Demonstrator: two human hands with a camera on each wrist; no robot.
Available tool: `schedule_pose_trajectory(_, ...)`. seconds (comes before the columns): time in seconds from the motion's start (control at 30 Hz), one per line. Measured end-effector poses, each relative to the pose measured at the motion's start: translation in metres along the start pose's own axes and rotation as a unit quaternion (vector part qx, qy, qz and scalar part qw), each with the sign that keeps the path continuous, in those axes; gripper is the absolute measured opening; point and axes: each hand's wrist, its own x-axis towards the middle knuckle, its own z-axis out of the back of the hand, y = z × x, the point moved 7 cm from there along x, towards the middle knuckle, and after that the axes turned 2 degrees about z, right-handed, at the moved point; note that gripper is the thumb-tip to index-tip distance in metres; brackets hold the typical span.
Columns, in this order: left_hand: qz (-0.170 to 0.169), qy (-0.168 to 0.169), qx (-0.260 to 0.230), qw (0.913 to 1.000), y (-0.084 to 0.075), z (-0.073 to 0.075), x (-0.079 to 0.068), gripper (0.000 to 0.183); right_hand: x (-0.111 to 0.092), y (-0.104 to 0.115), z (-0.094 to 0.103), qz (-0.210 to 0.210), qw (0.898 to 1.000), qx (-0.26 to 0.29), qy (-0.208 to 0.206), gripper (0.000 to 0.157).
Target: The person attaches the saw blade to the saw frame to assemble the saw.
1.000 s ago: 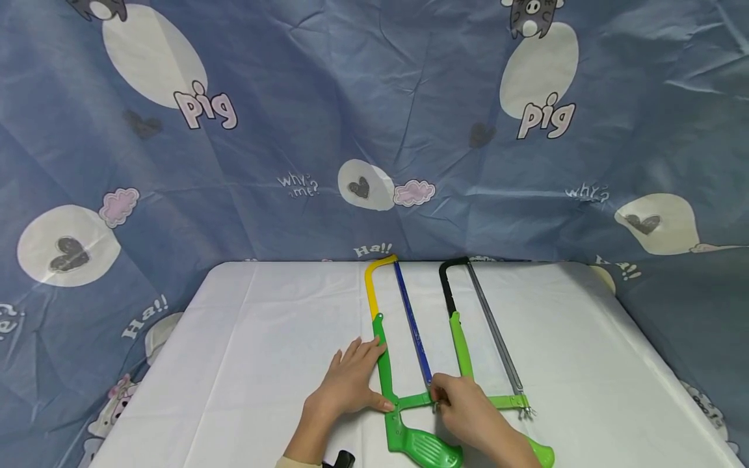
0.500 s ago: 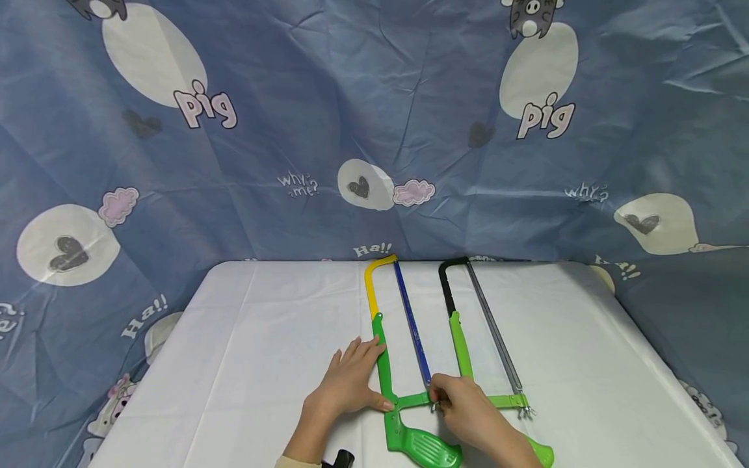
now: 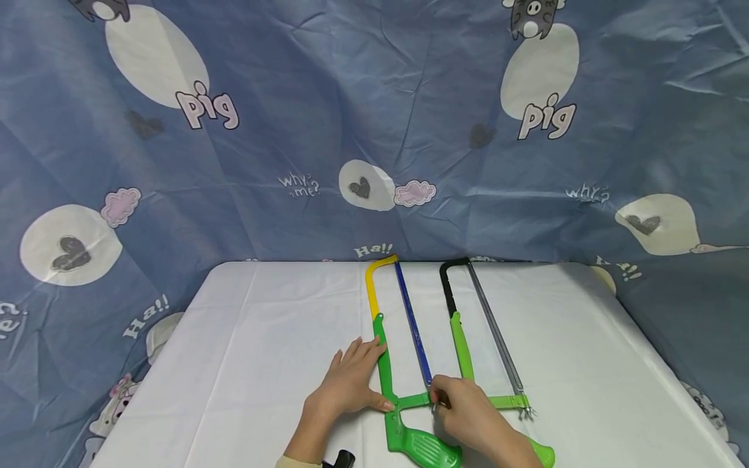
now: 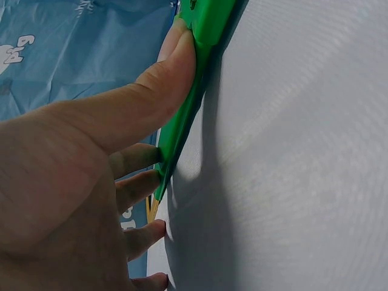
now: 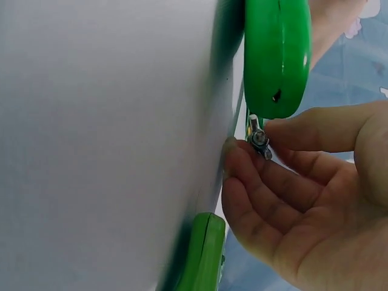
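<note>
A hacksaw [image 3: 383, 370] with a green handle, yellow front frame and blue blade [image 3: 413, 325] lies on the white table. My left hand [image 3: 346, 385] rests along its green frame, fingers spread; in the left wrist view the thumb and fingertips touch the frame's edge [image 4: 182, 130]. At the near end of the blade, my right hand [image 3: 468, 409] pinches a small metal wing nut [image 5: 259, 140] between thumb and fingers. The right wrist view shows this nut just below the green grip [image 5: 277, 60]. The right hand partly covers the crossbar's end in the head view.
A second hacksaw [image 3: 461, 344], light green and black with a grey blade [image 3: 494, 328], lies to the right, partly under my right forearm. A black object [image 3: 344, 459] shows at the bottom edge by the left wrist. A blue printed cloth [image 3: 374, 130] hangs behind the table.
My right fingers shift very slightly at the wing nut. The left hand and both hacksaws stay in place.
</note>
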Motion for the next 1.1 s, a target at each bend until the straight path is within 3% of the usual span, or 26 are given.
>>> schedule_pose_trajectory(0.6, -0.011, 0.002, 0.007, 0.9999, 0.001, -0.001, -0.001, 0.108, 0.004, 0.011, -0.005, -0.002, 0.991, -0.134, -0.024, 0.027)
schedule_pose_trajectory(1.1, -0.01, 0.003, 0.016, 0.9998, 0.001, 0.0, 0.0, 0.109, 0.004, 0.021, -0.005, 0.039, 0.975, -0.213, -0.056, 0.025)
